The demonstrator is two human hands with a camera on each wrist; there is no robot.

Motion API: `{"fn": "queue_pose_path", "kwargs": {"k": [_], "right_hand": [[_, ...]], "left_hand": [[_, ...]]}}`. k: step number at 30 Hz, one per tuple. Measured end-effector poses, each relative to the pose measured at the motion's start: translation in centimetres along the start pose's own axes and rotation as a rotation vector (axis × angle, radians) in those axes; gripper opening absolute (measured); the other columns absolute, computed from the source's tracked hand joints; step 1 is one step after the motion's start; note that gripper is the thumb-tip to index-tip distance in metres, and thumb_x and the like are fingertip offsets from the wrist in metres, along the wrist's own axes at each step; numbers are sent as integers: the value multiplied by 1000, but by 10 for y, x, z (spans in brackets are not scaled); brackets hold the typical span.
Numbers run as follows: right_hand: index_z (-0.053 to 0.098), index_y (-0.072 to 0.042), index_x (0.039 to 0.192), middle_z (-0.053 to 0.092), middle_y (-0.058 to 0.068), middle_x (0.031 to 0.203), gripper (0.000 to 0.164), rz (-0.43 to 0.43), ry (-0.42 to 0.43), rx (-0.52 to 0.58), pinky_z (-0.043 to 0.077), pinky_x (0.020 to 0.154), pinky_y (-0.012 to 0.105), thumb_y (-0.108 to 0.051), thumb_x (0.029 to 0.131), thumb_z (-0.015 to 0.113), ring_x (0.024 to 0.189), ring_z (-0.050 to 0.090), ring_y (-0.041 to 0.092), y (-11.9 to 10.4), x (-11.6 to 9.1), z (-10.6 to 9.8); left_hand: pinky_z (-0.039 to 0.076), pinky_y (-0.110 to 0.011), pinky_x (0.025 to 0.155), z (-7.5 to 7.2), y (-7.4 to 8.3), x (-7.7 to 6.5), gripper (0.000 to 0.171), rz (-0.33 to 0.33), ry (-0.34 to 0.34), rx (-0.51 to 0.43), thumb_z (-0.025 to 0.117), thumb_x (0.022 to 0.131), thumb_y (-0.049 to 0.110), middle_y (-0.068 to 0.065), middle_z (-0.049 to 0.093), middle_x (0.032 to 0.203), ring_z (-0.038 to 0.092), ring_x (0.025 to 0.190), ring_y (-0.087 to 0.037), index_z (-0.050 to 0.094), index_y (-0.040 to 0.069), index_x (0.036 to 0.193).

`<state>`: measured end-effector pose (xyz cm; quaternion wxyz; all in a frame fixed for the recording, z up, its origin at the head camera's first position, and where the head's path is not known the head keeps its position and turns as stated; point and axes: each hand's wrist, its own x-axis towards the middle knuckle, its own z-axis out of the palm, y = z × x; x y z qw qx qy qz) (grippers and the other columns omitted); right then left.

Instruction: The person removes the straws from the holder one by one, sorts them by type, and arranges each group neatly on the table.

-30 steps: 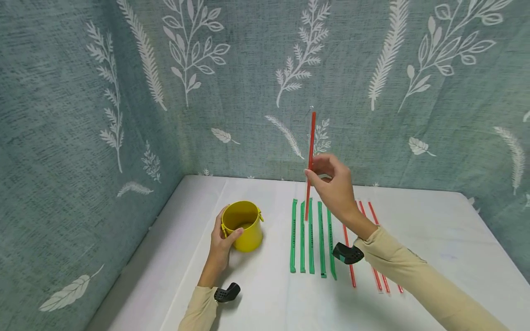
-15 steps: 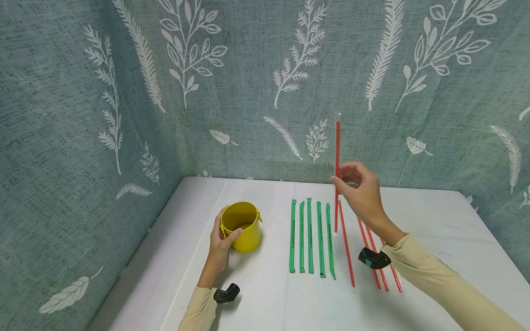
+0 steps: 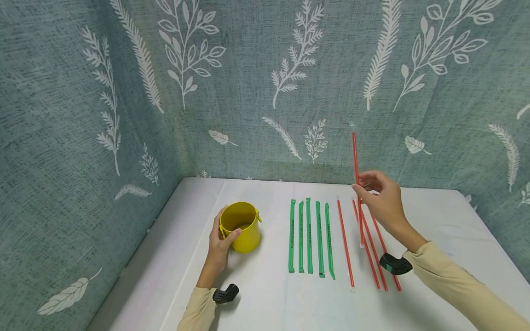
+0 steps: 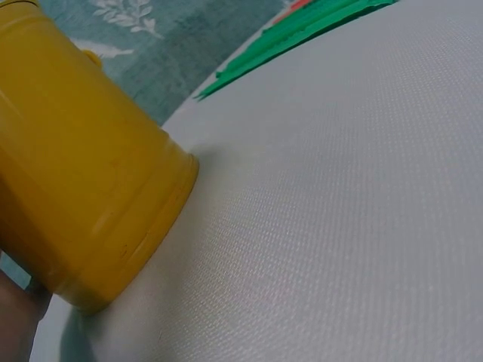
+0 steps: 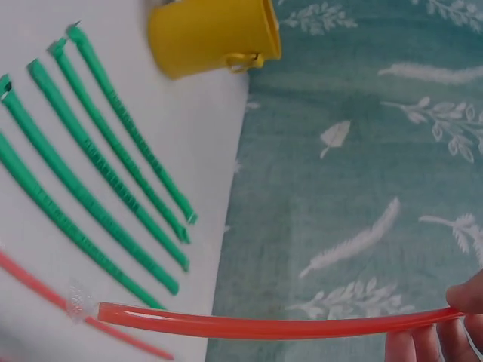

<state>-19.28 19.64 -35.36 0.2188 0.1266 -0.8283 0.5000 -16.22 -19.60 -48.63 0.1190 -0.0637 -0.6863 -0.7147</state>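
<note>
A small yellow bucket (image 3: 248, 240) stands upright on the white table, its inside bare as far as I can see. My left hand (image 3: 220, 248) holds it, thumb over the near rim and fingers round the left side. Between thumb and fingers, my right hand (image 3: 384, 200) pinches a red straw (image 3: 355, 154) in a clear wrapper. The straw is held nearly upright, its lower end above or in front of the red straws (image 3: 346, 243) lying on the table. In the right wrist view the held straw (image 5: 249, 326) stretches leftward from the fingertips.
Several green-wrapped straws (image 3: 309, 236) lie side by side between the bucket and the red straws. A patterned green cloth (image 3: 248, 92) hangs behind the table (image 3: 265, 294) and along its left side. Dark wrist cameras (image 3: 395, 264) sit on both sleeves.
My right hand has carried the red straw to the right and slightly lower, from in front of the green straws to over the red ones. My left hand and the bucket have stayed put.
</note>
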Motion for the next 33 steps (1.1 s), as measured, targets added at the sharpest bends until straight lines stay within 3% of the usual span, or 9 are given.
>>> {"fn": "queue_pose_path", "kwargs": {"k": [7,12,17,23,28,33], "right_hand": [[61,1,107,61,14,91,26,25,-14,-75,50,56,18,-13,87,68,73,55,0,12,-6,-7],[61,2,109,62,15,90,27,56,-63,-107,54,54,28,-13,87,67,70,56,1,25,-10,-15],[61,1,111,63,16,90,29,115,-112,-148,54,52,31,-17,89,66,64,59,6,42,-15,-27],[61,5,112,63,21,91,32,199,-149,-186,54,51,32,-17,89,65,62,61,11,60,-21,-38],[60,9,112,62,22,91,32,252,-184,-227,54,50,34,-12,88,65,65,61,18,79,-29,-43],[59,12,109,61,20,87,29,284,-244,-279,53,47,32,-7,87,64,60,60,19,107,-42,-44]], "left_hand": [[34,-33,103,-2,0,-1,71,16,4,17,62,84,11,-10,39,140,38,123,-31,29,18,147],[32,-40,106,-1,3,-2,72,-6,-4,15,61,85,8,-11,38,140,37,125,-32,28,18,148],[26,-52,107,3,19,-4,75,-27,-43,33,61,85,9,-17,34,143,32,127,-41,23,12,149],[26,-53,108,6,34,-4,75,-39,-69,52,59,86,8,-20,31,144,31,128,-43,19,7,149],[26,-51,108,2,25,-1,75,-45,-68,45,60,85,7,-16,33,145,32,128,-39,22,10,149],[28,-40,108,-4,10,3,75,-66,-59,43,64,84,7,-7,35,144,36,128,-28,26,16,148]]}}
